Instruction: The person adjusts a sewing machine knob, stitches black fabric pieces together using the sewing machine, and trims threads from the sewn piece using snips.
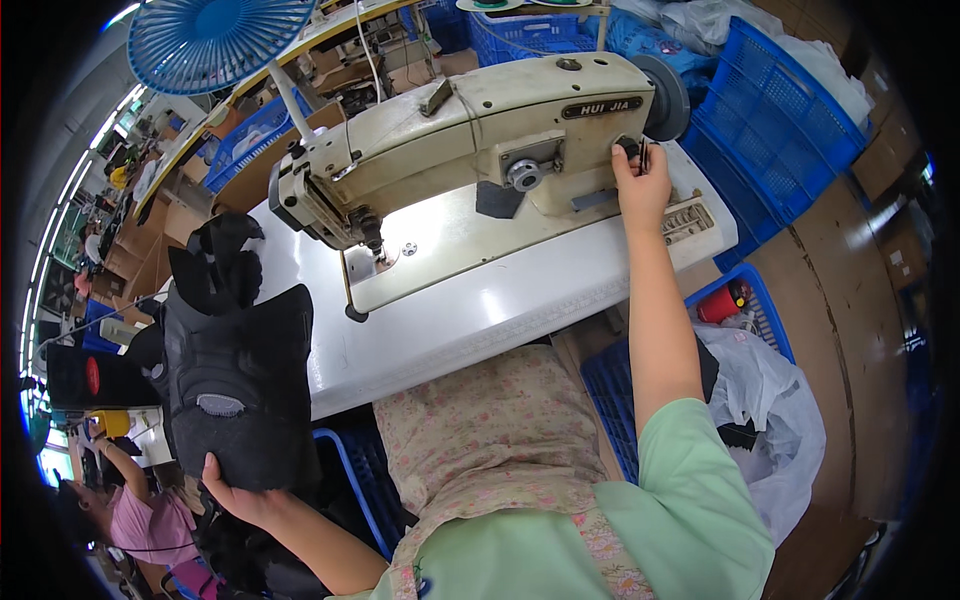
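On the left, my left hand (238, 490) grips the lower edge of a black padded fabric piece (240, 440), thumb on top and the other fingers hidden beneath it. The piece has moulded ridges and a small grey oval patch. My right hand (643, 190) is raised to the right end of a cream sewing machine (430, 140), fingers closed beside a dark round knob (627, 148). Something thin and dark shows between those fingertips; I cannot tell its kind. A small dark flap (500, 200) hangs below the machine's arm, and the needle area is bare of fabric.
The white machine table (480, 325) spans the middle. A blue fan (215, 40) stands far left. Blue crates (780, 110) are stacked at the right, above a blue basket (768, 310) and a clear plastic bag (765, 390). Another person (150, 515) sits at lower left.
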A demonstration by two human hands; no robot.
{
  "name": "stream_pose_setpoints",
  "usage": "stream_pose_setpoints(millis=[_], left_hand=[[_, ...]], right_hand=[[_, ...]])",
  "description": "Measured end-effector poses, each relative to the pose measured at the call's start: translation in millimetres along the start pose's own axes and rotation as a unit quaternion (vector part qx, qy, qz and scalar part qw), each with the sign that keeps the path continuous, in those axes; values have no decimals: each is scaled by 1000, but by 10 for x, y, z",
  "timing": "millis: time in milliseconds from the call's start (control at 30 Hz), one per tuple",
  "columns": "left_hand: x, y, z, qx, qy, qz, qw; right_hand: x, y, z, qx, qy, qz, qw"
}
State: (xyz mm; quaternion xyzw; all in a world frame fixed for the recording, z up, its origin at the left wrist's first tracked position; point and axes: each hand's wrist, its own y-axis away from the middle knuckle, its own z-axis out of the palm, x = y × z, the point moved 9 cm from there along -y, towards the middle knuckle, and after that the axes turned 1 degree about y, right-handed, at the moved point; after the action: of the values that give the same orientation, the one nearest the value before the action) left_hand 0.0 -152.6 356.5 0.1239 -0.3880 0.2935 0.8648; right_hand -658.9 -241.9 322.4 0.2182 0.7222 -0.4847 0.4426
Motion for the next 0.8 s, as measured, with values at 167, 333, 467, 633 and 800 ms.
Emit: stream_pose_setpoints(millis=[167, 333, 467, 633, 800], left_hand=[[85, 23, -14, -25, 11, 10, 1000], [128, 22, -62, -16, -3, 30, 999], [115, 17, -34, -26, -3, 37, 999], [109, 77, 15, -23, -5, 45, 999], [87, 42, -40, -16, -3, 30, 999]], right_hand=[[-64, 38, 81, 3, -15, -33, 999], [-16, 22, 60, 11, -16, -37, 999], [6, 8, 32, 13, -7, -50, 999], [28, 13, 59, 5, -21, -38, 999], [-35, 31, 54, 8, -28, -36, 999]])
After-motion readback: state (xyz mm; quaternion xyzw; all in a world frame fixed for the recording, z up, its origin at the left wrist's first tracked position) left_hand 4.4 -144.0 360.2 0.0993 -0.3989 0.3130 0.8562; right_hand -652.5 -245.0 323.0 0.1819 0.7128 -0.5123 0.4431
